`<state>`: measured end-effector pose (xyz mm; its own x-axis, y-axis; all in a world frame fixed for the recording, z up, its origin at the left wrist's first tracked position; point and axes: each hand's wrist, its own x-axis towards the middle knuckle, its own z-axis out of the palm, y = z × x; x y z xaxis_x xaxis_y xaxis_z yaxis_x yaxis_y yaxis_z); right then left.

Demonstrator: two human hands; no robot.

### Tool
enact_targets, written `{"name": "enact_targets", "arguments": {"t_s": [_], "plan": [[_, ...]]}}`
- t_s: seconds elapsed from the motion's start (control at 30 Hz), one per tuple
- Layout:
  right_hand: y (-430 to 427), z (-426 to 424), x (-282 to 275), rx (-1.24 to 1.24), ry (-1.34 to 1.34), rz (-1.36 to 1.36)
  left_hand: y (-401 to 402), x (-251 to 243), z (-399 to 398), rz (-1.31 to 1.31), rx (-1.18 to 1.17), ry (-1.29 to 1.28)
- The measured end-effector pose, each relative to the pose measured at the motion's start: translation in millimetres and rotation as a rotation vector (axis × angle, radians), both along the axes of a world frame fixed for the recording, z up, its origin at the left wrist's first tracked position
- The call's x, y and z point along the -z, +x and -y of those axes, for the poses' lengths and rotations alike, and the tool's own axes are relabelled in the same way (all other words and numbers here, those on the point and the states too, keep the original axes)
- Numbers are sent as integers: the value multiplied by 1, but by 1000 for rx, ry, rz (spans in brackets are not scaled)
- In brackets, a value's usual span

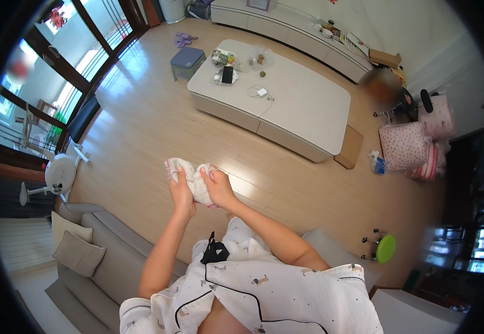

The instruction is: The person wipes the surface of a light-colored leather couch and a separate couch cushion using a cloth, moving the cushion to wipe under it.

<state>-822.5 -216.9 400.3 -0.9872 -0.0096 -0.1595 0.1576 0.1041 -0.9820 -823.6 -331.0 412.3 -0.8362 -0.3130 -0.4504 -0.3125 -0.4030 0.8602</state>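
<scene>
A crumpled white cloth [200, 190] with pink edging is bunched up between my two hands, in front of my body and above the wood floor. My left hand [181, 193] grips its left part, with the thumb lying on top. The right part is in my right hand [218, 188], thumb also on top. The fingers beneath the cloth are mostly hidden. Beyond my hands stands a white coffee table [304, 117] bearing a black phone [228, 75], a white charger [262, 92] with a cable, and some bagged food [223, 57].
To the left, a grey sofa [117, 242] holds cushions [79, 253]. A white exercise bike [60, 173] stands by the glass doors. A blue-topped stool [188, 57] is beside the coffee table. At right are pink wrapped bundles [402, 146] and a green wheeled stool [386, 249].
</scene>
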Motion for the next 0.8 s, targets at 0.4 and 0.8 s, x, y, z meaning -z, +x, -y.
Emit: {"name": "enact_targets", "arguments": {"t_s": [0.4,0.8], "plan": [[-4,69,-31,-131,-152,-3,42,3,124,4,33,-170],[76,284,-70,-1188,-238,418,249,-12,301,-243,-385,389]]}}
